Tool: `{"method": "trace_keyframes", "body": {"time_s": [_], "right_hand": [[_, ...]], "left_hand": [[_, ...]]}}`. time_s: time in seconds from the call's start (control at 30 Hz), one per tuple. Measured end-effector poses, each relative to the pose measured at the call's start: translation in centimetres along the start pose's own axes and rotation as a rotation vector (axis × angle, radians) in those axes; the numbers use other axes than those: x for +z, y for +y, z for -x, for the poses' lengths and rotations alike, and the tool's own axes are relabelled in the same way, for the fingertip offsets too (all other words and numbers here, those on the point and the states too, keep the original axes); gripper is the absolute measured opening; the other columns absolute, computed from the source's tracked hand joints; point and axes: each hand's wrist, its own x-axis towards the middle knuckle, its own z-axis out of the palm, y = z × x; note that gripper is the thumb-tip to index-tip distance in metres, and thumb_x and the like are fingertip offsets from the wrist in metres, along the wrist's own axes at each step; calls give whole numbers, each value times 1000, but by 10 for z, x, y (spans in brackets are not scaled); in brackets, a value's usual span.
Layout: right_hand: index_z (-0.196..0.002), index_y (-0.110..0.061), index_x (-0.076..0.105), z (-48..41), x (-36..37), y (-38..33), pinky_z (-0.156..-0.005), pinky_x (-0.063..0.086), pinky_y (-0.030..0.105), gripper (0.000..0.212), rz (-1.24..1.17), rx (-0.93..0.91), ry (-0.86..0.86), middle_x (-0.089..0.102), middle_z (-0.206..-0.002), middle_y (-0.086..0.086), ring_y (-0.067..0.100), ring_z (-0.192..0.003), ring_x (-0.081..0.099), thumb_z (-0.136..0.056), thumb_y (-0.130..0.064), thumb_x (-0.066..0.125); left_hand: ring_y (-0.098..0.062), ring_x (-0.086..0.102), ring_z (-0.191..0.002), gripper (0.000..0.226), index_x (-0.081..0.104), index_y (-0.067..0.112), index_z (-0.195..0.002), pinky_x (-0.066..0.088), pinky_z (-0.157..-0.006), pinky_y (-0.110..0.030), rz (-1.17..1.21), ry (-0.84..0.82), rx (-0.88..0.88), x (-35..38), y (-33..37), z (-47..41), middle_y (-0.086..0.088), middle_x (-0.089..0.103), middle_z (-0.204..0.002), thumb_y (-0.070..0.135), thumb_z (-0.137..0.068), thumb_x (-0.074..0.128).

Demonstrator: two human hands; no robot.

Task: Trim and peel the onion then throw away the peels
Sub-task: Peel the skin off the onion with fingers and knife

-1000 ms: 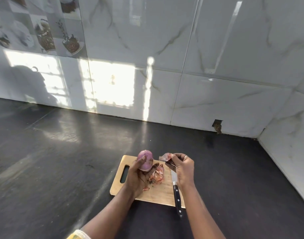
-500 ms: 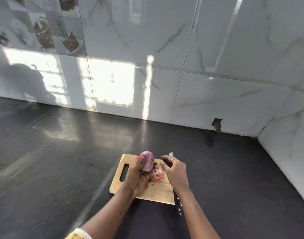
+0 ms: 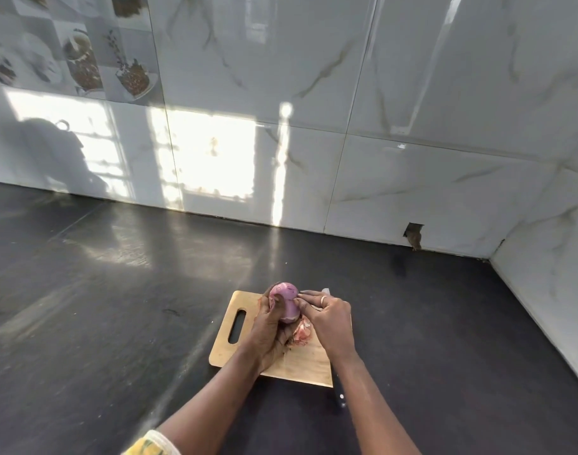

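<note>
A purple onion (image 3: 286, 300) is held upright above the wooden cutting board (image 3: 297, 364) by my left hand (image 3: 269, 330), which wraps it from the left and below. My right hand (image 3: 328, 315) is at the onion's right side, thumb and forefinger pinched against its skin. A small heap of pinkish peels (image 3: 302, 333) lies on the board under the hands. The knife lies along the board's right edge; its blade tip (image 3: 325, 290) shows behind my right hand and its black handle (image 3: 340, 397) below my right forearm.
The board sits on a dark countertop (image 3: 116, 307). A marble-tiled wall (image 3: 313, 126) runs behind it and a side wall (image 3: 550, 307) closes the right. A small hole (image 3: 414, 234) is in the wall's base.
My right hand dropped the piece of peel onto the heap and moved left to the onion, where its fingers now pinch the skin. My left hand raised and turned the onion slightly.
</note>
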Motion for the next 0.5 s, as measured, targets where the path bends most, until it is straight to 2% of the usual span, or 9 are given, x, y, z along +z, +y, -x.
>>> {"method": "trace_keyframes", "body": {"time_s": [0.13,0.27,0.4,0.5], "right_hand": [[-92,-8,76,-1,0,-3,-76,43,2,13,3,-4,-3,74,-94,3,-13,-77,63,-80,-10,73],[-89,-6,77,-2,0,-4,-72,41,-1,10,-12,-1,32,75,-90,6,-3,-74,66,-80,-7,71],[-88,-1,76,-4,0,-7,-67,40,-1,10,-28,29,34,74,-84,6,3,-68,65,-81,-5,70],[-87,-4,76,-4,0,-8,-66,47,7,8,-63,59,47,73,-77,2,7,-70,66,-81,-6,71]], "left_hand": [[-19,69,-89,74,49,-3,-119,55,-83,-29,-5,-7,-42,3,1,3,-17,69,-103,53,-72,48],[-19,69,-91,65,53,-2,-114,53,-86,-28,-64,-39,-53,5,2,4,-16,70,-102,52,-83,36],[-20,69,-91,67,53,-1,-116,56,-82,-28,-97,1,-37,5,1,5,-16,69,-103,53,-77,40],[-21,69,-93,74,47,-3,-124,57,-81,-29,-47,22,-25,5,1,5,-18,68,-105,53,-75,42]]}}
